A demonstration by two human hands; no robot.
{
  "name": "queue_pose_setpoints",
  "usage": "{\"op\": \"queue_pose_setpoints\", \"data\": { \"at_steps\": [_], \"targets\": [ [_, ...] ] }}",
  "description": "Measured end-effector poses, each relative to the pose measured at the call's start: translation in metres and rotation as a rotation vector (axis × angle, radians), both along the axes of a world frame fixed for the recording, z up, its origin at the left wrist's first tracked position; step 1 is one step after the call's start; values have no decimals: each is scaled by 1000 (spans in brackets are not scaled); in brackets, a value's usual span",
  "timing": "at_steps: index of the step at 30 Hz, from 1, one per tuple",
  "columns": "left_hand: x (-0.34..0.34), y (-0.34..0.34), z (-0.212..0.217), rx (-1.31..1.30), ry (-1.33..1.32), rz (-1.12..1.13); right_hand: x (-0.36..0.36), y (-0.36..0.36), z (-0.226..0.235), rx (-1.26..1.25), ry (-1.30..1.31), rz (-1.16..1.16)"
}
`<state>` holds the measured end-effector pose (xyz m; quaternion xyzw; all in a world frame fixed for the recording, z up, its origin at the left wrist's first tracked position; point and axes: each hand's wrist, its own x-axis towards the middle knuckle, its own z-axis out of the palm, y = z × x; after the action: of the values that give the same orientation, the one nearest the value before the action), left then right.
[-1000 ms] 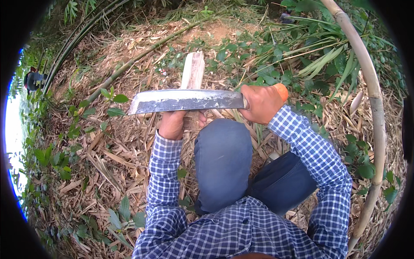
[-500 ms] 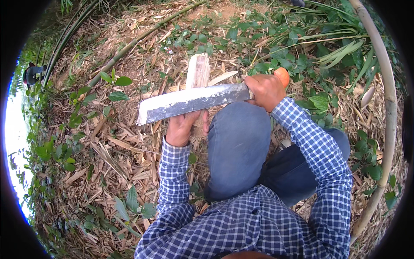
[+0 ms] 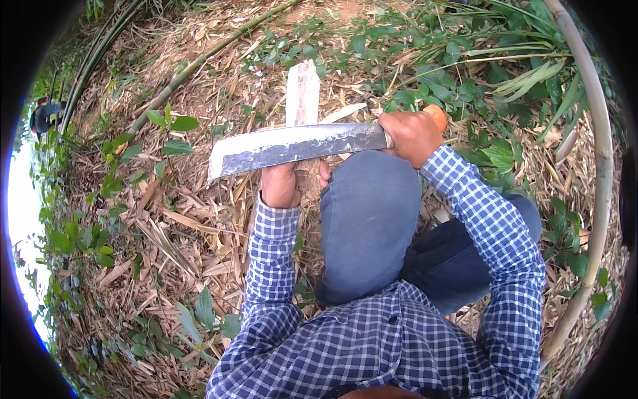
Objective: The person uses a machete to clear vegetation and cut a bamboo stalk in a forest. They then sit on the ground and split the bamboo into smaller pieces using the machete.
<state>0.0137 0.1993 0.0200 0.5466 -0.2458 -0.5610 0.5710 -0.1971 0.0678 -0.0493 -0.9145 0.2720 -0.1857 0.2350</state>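
Observation:
My right hand [image 3: 412,138] is closed around the handle of a machete [image 3: 292,146], whose orange butt end [image 3: 436,117] sticks out past the fist. The broad, worn blade points left and lies across a pale, split piece of wood [image 3: 303,93]. Below the blade, my left hand [image 3: 281,186] grips the near part of that wood, with its thumb on the right side. The blade hides most of the left fingers and the middle of the wood. I cannot tell how deep the edge sits. My bent knee [image 3: 372,206] is right beside the left hand.
Dry bamboo leaves and chips [image 3: 193,239] cover the ground. A bamboo pole [image 3: 193,70] lies at the upper left, and a curved one [image 3: 602,159] runs down the right side. Green leafy plants [image 3: 492,156] grow near my right hand. A person [image 3: 48,116] is at the far left.
The piece of wood has slid farther from me and shows more of its pale far end. My left hand and the blade have moved slightly the same way.

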Motion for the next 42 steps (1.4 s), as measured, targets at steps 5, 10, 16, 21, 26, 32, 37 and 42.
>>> {"op": "queue_pose_setpoints", "data": {
  "at_steps": [5, 10, 16, 21, 26, 32, 37, 42],
  "targets": [
    [-8, 19, -2, 9, 45, -56, -11, -3, -10, 1, 40, -70],
    [1, 34, -15, -23, 69, -60, -12, -3, -13, 15, 35, -78],
    [-1, -9, -21, 81, 23, 145, -3, -5, -5, 52, 91, -9],
    [2, -2, -25, 48, -44, -11, -8, -4, -8, 40, 66, -46],
    [-8, 24, -9, -12, -68, -6, -9, -6, -3, -10, 12, -40],
    [7, 73, -8, 28, -44, -29, -11, -1, -18, 11, -4, -122],
    [27, 15, -36, -19, -66, 21, -5, -4, -6, 33, 34, -24],
    [1, -32, -42, -38, -6, 9, -8, -7, -7, 68, 76, 0]
  ]
}}
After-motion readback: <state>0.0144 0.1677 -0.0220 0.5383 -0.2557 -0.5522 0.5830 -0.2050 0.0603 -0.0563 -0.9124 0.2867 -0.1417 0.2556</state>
